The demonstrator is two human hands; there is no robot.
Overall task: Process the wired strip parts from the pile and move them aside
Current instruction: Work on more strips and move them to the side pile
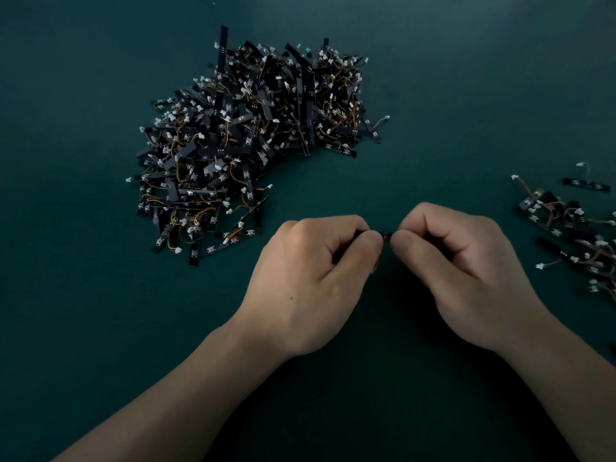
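Both hands are working close together over the dark green table [100, 295], down at about six o'clock from the middle of it. The left hand [310, 281] and the right hand [466, 271] are curled, thumb against forefinger, each pinching one end of a single black strip [386, 235], of which only a sliver shows between the fingertips. The big pile [253, 138] it belongs to lies at eleven o'clock from the hands, near but not touching them. A smaller heap [573, 235] of what look like finished ones sits well apart at three o'clock, against the table's edge. By the look of them these parts weigh next to nothing. Each is a thin flat strip, probably a bit springy, trailing fine orange wires [240, 208] that end in little white plugs [514, 177]. I'd reckon the wires are the weak spot, since they snag on their neighbours and could tear at the joint if tugged. It seems wisest to hold a strip by its flat ends or edges, as here, and to lift it straight out of the tangle rather than drag it by the lead. What exactly the fingers are doing to it I can't tell, because they cover nearly all of it.
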